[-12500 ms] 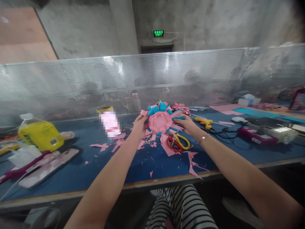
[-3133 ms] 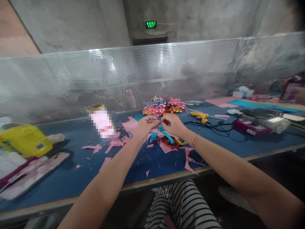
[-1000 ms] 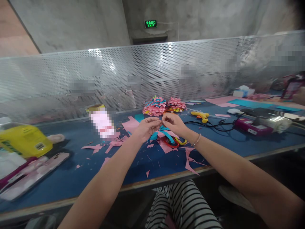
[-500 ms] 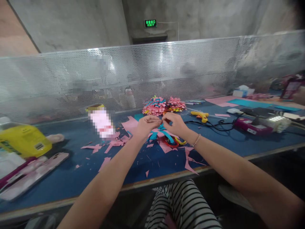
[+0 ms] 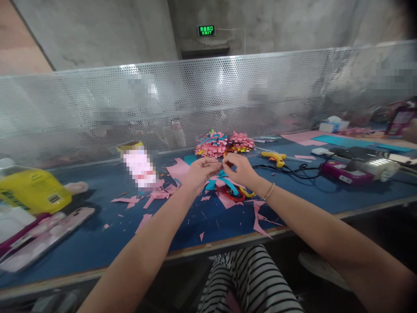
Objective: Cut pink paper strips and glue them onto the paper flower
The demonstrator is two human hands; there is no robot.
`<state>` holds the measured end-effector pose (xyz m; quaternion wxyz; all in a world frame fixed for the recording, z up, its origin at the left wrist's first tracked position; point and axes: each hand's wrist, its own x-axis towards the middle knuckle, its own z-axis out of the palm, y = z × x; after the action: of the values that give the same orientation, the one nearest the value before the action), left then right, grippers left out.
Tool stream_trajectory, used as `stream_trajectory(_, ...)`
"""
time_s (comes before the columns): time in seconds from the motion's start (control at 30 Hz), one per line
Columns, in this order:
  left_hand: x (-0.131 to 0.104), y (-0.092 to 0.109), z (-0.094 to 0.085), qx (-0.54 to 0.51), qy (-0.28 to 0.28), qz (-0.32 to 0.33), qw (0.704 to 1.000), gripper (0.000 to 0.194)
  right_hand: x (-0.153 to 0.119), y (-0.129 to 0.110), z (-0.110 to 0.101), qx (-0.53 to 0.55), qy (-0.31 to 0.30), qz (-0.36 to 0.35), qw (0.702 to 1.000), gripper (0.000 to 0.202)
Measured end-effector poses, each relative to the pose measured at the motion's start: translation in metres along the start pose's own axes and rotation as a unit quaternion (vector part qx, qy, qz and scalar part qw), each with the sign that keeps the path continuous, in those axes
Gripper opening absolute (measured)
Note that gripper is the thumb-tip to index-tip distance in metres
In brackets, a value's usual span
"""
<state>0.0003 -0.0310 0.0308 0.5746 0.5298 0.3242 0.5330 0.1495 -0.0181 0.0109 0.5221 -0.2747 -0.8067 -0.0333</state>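
My left hand (image 5: 204, 171) and my right hand (image 5: 239, 169) meet at the fingertips over the blue table (image 5: 182, 234). Both are pinched on something too small to make out. Just below them lie curled blue paper strips (image 5: 231, 187), with a red loop (image 5: 235, 198) and a yellow loop (image 5: 247, 192) beside them. Behind my hands sit two fringed paper bundles, one pink and blue (image 5: 211, 144), the other mostly pink (image 5: 241, 142). Pink paper scraps (image 5: 163, 191) are scattered around.
A yellow glue gun (image 5: 276, 158) and a purple device (image 5: 345, 173) with a black cable are on the right. A lit phone (image 5: 140, 167) stands at centre left. Far left are a yellow bottle (image 5: 35, 189) and a pink phone (image 5: 48, 239). A perforated metal screen (image 5: 208, 95) runs behind.
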Motion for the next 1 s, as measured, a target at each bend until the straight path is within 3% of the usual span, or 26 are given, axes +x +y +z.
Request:
stream_trajectory(0.3,0.0003,-0.0015,0.0001,-0.016,-0.002,-0.007,1.000,0.020,0.0002,-0.0024,0.0009,0.008,0.014,0.024,1.000,0.013)
stream_trajectory(0.67,-0.0029,0.0050,0.0063,-0.080,-0.007,-0.047,0.996,0.013,0.0022,-0.0071,-0.0015,0.098,0.037,0.082,0.991,0.010)
stream_trajectory(1.0,-0.0050,0.0067,0.0037,-0.120,-0.072,-0.051,0.989,0.016,0.0012,-0.0086,-0.0040,0.175,0.030,0.088,0.980,0.011)
